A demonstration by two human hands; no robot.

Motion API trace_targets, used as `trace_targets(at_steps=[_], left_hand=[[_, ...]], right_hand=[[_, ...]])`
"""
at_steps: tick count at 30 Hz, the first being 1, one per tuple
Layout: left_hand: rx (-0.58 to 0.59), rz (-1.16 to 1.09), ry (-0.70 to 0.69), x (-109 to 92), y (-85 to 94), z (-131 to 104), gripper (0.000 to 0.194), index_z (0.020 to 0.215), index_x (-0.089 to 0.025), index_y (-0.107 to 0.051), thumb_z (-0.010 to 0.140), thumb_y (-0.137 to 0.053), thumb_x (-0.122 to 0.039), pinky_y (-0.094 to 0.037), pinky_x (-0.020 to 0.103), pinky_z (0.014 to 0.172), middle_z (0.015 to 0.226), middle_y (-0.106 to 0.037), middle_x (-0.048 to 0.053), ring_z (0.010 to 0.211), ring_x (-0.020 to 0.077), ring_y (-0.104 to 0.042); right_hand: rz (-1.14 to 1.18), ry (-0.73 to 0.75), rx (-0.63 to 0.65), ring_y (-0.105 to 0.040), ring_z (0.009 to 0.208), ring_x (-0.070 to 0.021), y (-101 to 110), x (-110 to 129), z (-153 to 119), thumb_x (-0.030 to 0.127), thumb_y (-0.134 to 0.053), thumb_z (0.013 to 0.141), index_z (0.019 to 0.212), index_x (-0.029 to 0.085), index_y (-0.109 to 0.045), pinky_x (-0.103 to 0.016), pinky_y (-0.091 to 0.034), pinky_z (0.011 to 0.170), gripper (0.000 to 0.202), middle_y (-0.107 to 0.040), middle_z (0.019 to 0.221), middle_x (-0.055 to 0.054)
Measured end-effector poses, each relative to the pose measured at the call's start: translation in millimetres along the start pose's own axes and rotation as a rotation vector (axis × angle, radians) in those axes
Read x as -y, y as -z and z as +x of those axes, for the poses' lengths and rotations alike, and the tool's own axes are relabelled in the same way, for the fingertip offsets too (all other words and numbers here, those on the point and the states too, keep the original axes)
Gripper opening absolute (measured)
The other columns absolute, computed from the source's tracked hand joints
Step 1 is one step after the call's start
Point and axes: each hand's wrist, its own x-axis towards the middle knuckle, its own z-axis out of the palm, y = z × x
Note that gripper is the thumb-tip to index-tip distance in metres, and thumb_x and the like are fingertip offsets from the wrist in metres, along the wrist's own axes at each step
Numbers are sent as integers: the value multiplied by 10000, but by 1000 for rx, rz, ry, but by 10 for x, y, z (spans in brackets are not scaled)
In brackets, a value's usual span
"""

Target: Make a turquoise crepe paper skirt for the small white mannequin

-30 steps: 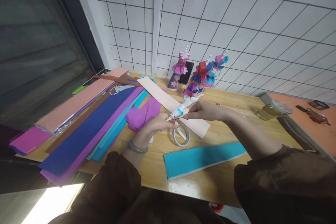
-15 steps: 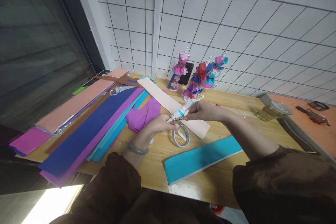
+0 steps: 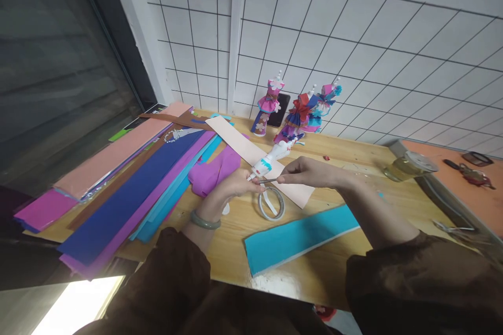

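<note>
Figurine (image 3: 278,151), white, marked turquoise and red: tilted over the middle of the worktop (image 3: 228,243), base end clamped in left hand (image 3: 238,183). Thin dark tool (image 3: 269,181): pinched in right hand (image 3: 303,171), tip beside that base. Hands near each other, apart. Tape roll (image 3: 282,204): just below. Turquoise strip (image 3: 301,238): toward front edge. Dressed figurines (image 3: 301,107): near back edge.

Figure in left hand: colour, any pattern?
The figure is mostly white with turquoise and red patches; head view shows it.
</note>
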Motion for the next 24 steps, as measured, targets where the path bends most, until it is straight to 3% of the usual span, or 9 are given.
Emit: trace_targets(at_steps=[3, 6, 11, 16, 20, 24], left_hand=[[-53, 41, 20, -91, -4, -67, 230, 622, -135, -545, 565, -754, -213, -324, 187, 500, 512, -461, -72, 484, 44, -407], [-95, 66, 41, -155, -13, -114, 255, 616, -135, -520, 558, -758, -204, -263, 189, 452, 510, -444, -74, 460, 37, -361], [-143, 121, 70, -166, -19, -117, 253, 658, -142, -520, 575, -750, -204, -168, 192, 403, 474, -396, -91, 409, 25, -268], [-143, 116, 87, -151, -8, -106, 283, 655, -151, -502, 572, -765, -216, -144, 191, 390, 445, -360, -100, 390, 23, -247], [-131, 103, 94, -143, 9, -104, 297, 687, -149, -515, 579, -768, -263, -135, 186, 382, 490, -410, -84, 393, 21, -252], [-122, 99, 88, -127, 16, -96, 318, 705, -142, -534, 567, -775, -295, -129, 184, 380, 532, -452, -66, 402, 18, -253]], right_hand=[[11, -72, 89, -256, 505, -78, 7, -45, -110, 645, -495, 772, 749, 160, -654, -230, -195, 461, 511, -330, 541, 54], [18, -158, -14, -371, 554, -98, 22, -232, -256, 670, -465, 772, 873, 166, -682, -227, -272, 492, 558, -454, 606, 20], [-180, -400, -334, -532, 622, -169, 20, -930, -464, 651, -412, 806, 902, 155, -688, -256, -356, 534, 576, -602, 656, -40], [-433, -608, -430, -604, 641, -211, -180, -1495, -523, 508, -333, 888, 882, 156, -671, -277, -379, 553, 488, -669, 707, -92], [-530, -645, -484, -622, 792, -273, -356, -1556, -480, 394, -400, 890, 848, 133, -658, -329, -406, 665, 369, -671, 813, -167], [-612, -601, -604, -543, 1011, -330, -457, -1245, -321, 387, -495, 860, 865, 148, -643, -396, -391, 786, 281, -622, 998, -198]])
